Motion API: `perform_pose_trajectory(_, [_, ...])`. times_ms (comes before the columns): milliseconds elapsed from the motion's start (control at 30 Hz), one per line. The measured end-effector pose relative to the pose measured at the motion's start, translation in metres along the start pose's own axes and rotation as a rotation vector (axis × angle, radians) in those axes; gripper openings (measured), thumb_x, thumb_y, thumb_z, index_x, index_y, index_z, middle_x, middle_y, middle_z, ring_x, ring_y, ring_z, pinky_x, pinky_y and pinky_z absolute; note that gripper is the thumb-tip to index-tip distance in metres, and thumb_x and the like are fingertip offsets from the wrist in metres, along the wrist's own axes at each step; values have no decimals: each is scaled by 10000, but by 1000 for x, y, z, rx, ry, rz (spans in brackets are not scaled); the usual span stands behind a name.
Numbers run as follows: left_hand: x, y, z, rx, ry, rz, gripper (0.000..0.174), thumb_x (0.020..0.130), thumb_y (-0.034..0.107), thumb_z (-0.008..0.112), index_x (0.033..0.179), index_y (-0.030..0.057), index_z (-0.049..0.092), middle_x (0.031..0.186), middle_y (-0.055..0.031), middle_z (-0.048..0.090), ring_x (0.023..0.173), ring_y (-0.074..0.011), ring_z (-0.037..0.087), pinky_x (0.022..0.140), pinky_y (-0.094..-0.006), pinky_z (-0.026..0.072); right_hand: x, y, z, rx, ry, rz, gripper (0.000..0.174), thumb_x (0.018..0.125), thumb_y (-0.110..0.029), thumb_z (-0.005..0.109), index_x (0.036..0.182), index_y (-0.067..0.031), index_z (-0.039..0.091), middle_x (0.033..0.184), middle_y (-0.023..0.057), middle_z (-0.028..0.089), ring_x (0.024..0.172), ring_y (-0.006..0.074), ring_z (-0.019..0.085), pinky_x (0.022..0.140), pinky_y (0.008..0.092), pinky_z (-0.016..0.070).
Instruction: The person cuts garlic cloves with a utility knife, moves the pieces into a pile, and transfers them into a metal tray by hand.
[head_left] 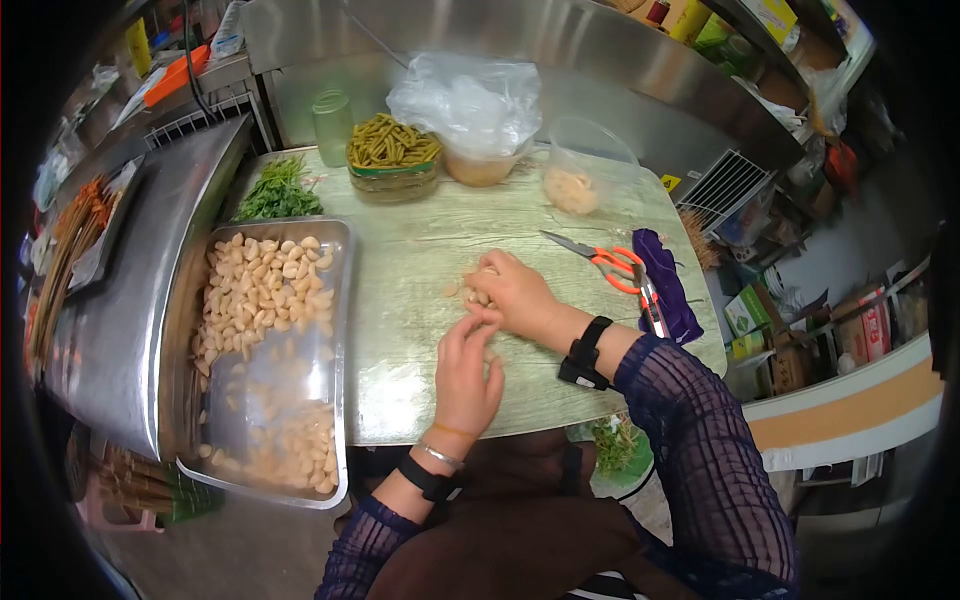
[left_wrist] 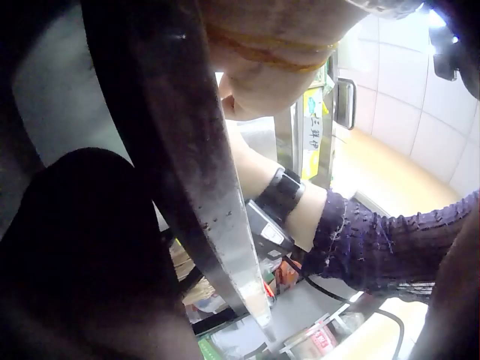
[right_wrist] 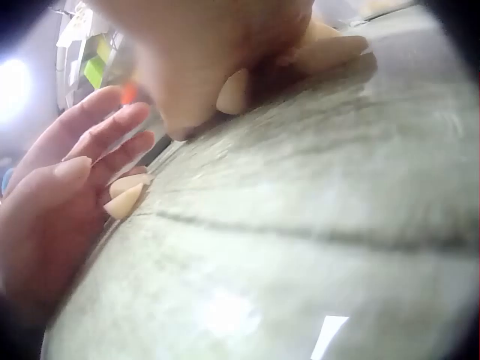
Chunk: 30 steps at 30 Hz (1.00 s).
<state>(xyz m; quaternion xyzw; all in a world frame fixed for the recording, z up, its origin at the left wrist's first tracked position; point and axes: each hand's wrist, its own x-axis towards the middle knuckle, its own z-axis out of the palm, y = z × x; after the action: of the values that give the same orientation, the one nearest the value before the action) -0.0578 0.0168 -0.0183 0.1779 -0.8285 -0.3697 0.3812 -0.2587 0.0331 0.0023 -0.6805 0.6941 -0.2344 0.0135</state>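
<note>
On the green table, my right hand [head_left: 520,295] bends its fingers down round several peeled garlic cloves [head_left: 478,297]. One clove [right_wrist: 233,91] shows below that hand in the right wrist view, close over the tabletop. My left hand [head_left: 467,372] lies just in front of it, fingertips near the right hand's fingers. Seen from the right wrist, the left hand [right_wrist: 52,217] has its fingers nearly straight, with two cloves [right_wrist: 124,201] beside them. The left wrist view is mostly blocked by the table edge [left_wrist: 187,150], and the fingers are hidden there.
Left of the hands, a metal tray [head_left: 345,370] holds many peeled cloves. Behind stand chopped greens [head_left: 278,190], a container of cut green beans [head_left: 393,145], a plastic-covered bowl [head_left: 480,165] and a clear tub [head_left: 600,150]. Orange-handled scissors [head_left: 610,262] and purple cloth [head_left: 665,285] lie right.
</note>
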Motion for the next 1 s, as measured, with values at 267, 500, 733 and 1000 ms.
perform_pose_trajectory(267, [-1, -2, 3, 15, 22, 9, 375, 847, -1, 682, 1219, 22, 642, 1349, -202, 577, 1249, -405, 574, 1064, -468, 486, 8, 23, -7, 704, 135, 424, 329, 893, -189, 779, 1204, -98, 726, 996, 52, 712, 900, 212, 705, 792, 321, 577])
perform_pose_trajectory(500, [-1, -2, 3, 4, 3, -9, 353, 831, -1, 687, 1182, 28, 664, 1335, -206, 595, 1239, -423, 563, 1059, -490, 475, 24, 28, -82, 1341, 331, 677, 323, 977, -202, 736, 1264, -91, 638, 1006, 34, 687, 806, 76, 654, 482, 186, 452])
perform_pose_trajectory(733, [2, 3, 2, 24, -23, -29, 248, 850, 5, 684, 1095, 42, 699, 1315, -189, 614, 1216, -399, 584, 1036, -469, 490, 89, 122, -182, 986, 741, 535, 287, 962, -266, 765, 1169, -97, 659, 960, 31, 684, 797, 108, 656, 494, 219, 459])
perform_pose_trajectory(1000, [3, 4, 1, 33, -28, -14, 218, 855, -3, 677, 1061, 59, 709, 1297, -185, 622, 1190, -393, 596, 1010, -455, 501, 98, 174, -163, 419, 558, 743, 484, 951, -372, 789, 1271, -17, 716, 1149, 97, 761, 972, 183, 721, 824, 305, 556])
